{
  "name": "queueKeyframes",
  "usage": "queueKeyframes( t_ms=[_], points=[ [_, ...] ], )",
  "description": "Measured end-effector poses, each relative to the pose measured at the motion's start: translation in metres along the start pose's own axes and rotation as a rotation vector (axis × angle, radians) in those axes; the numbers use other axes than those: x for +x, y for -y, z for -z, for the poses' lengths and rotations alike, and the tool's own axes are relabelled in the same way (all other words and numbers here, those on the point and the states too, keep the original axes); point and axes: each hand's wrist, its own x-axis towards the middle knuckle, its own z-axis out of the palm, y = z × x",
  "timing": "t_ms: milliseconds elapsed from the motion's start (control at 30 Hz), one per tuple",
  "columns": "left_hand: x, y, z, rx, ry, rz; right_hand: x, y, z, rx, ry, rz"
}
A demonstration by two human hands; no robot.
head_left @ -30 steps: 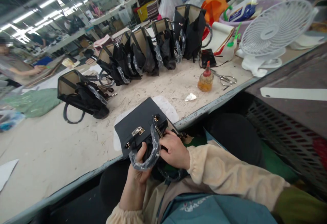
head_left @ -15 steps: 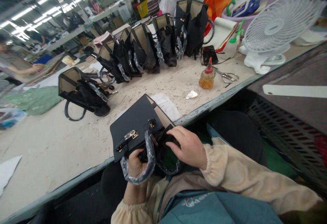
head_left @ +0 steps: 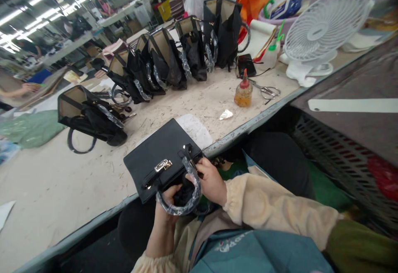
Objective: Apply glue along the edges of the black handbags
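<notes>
A black handbag [head_left: 161, 148] with a gold-coloured clasp [head_left: 163, 165] lies tilted over the table's front edge, its top toward me. Its plastic-wrapped handle [head_left: 195, 186] loops over my left hand [head_left: 169, 198], which grips the bag's near, top side; some of those fingers are hidden inside. At the bag's right corner, beside the handle's base, my right hand [head_left: 211, 179] is closed on the bag with thumb and fingers. A pale sheet [head_left: 195, 127] lies partly under the bag.
Several similar black bags [head_left: 168, 57] stand in a row at the back; another bag [head_left: 90, 113] sits at left. A red-tipped glue bottle [head_left: 243, 92], scissors [head_left: 270, 93] and a white fan [head_left: 323, 28] are at right. A plastic crate [head_left: 342, 157] is below. A person's hand [head_left: 29, 87] shows far left.
My right hand has moved from the bag's open side and closed on its right corner. The bag now lies flatter, and its beige inside no longer shows. The view has shifted slightly.
</notes>
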Motion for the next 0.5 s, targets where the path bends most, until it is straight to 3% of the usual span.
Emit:
queueKeyframes(
  t_ms=[167,333,500],
  points=[
    [-0.001,0.0,0.001,-0.054,-0.063,0.25,-0.002,0.001,0.0,0.06,-0.017,-0.051],
    [-0.019,-0.012,-0.015,-0.196,-0.015,0.132,-0.003,0.005,-0.001,0.059,-0.009,0.06],
    [-0.03,-0.02,-0.026,-0.096,0.087,0.133,-0.007,0.005,-0.002,0.054,0.015,0.139]
  ],
)
